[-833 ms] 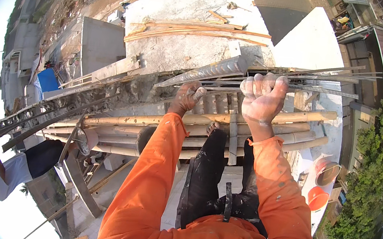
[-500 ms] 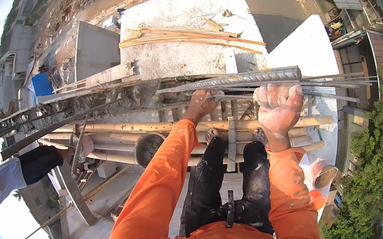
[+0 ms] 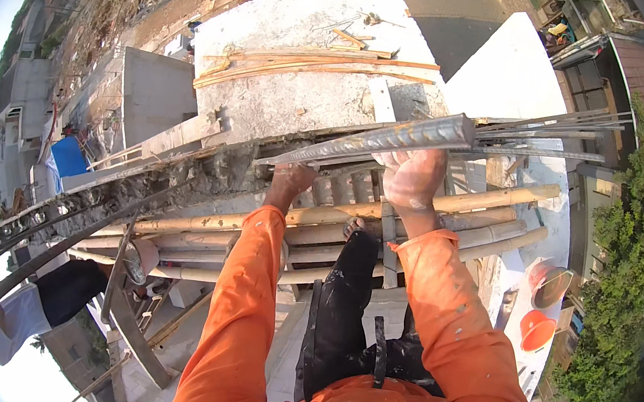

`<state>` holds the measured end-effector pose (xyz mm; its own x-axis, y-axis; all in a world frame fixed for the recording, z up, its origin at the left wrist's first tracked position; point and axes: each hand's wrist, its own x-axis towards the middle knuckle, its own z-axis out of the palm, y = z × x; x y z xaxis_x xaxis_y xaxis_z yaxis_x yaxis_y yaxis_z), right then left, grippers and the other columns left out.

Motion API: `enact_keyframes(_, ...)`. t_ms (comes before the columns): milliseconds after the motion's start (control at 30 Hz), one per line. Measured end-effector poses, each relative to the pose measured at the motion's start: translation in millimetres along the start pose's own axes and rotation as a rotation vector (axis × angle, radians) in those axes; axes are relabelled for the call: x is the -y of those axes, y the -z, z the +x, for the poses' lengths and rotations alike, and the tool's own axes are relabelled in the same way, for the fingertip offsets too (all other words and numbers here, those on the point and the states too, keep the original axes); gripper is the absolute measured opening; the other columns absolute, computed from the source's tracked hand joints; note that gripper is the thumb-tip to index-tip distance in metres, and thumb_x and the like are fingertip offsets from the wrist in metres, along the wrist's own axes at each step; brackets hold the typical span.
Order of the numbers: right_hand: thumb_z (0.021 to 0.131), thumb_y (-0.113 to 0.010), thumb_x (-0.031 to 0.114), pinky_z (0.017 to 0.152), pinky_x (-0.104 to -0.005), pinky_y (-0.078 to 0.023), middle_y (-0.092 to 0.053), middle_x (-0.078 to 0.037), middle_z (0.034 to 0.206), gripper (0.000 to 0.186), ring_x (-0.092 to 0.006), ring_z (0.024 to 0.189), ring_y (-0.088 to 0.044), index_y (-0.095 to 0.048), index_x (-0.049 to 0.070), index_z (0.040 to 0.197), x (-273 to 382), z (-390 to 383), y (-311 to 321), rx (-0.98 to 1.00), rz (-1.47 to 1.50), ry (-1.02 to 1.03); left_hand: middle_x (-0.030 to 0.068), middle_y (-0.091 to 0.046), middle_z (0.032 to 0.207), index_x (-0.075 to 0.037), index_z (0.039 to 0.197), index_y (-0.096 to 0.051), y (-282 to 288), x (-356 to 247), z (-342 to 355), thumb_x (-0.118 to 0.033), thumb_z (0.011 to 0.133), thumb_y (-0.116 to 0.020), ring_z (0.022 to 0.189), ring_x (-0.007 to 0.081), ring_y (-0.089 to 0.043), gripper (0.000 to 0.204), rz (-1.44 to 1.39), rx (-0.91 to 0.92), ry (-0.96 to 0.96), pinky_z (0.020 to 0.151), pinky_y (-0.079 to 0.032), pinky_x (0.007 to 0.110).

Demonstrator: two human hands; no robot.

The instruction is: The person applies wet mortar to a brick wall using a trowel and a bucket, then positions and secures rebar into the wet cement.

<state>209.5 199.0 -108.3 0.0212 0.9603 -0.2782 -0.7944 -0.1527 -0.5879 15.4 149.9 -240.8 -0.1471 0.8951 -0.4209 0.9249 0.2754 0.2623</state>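
A thick ribbed steel bar [image 3: 380, 142] slants over the rough concrete beam, its near end rising to the right above my fists. My right hand [image 3: 413, 179], dusted pale grey, is closed around the steel bars just under that end; the bar covers part of its fingers. Further left, my left hand [image 3: 290, 182] is closed at the bar's lower end, along the beam's edge, with its fingertips partly hidden. Both orange sleeves reach forward over the bamboo poles [image 3: 328, 217]. My left foot [image 3: 354, 226] stands on the poles; my right foot is hidden behind my arm.
Thin steel bars [image 3: 570, 133] project to the right. At the left, a person [image 3: 36, 301] is beside a bucket [image 3: 139, 258] under the concrete beam [image 3: 202, 176]. Two orange containers, one a bucket [image 3: 547, 284], sit at right. Wooden strips [image 3: 316, 64] lie on the white slab.
Both my hands have shifted left, and the thick bar's near end appears further left too. My right leg has drawn back behind my arm. The cement-filled bucket is now hidden by my left arm.
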Motion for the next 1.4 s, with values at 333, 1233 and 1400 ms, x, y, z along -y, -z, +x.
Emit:
enact_keyframes(333,0.087,-0.043,0.031,0.043,-0.0283,-0.024,-0.025,0.001,0.047,0.040,-0.0128,0.041,-0.024,-0.032,0.014,0.053,9.9,-0.3,-12.7,0.213,0.113,-0.048,0.0098,-0.064,0.098,-0.015,0.104,-0.061,-26.7,15.9,9.8,-0.025,0.081,-0.050,0.095,0.0275,-0.059,0.027,0.054,0.060,-0.227,0.083,-0.046,0.037)
enact_keyframes(1233,0.083,-0.057,0.031,0.050,-0.0297,-0.022,-0.025,0.001,0.051,0.046,-0.0124,0.049,-0.023,-0.028,0.010,0.054,29.8,-84.2,-100.7,0.359,0.180,-0.146,0.0134,-0.063,0.072,-0.008,0.070,-0.062,54.6,67.9,-77.6,-0.020,0.065,-0.065,0.073,0.0327,-0.061,0.013,-0.260,-0.393,-0.135,0.067,-0.049,0.041)
enact_keyframes(1400,0.083,-0.057,0.030,0.050,-0.0300,-0.021,-0.026,0.001,0.054,0.044,-0.0142,0.051,-0.023,-0.030,0.009,0.054,30.9,-103.9,-129.2,0.691,-0.076,0.041,0.0170,-0.063,0.076,-0.008,0.080,-0.066,59.6,74.2,-75.1,-0.021,0.069,-0.060,0.075,0.0329,-0.062,0.018,-0.185,-0.323,-0.037,0.067,-0.050,0.038)
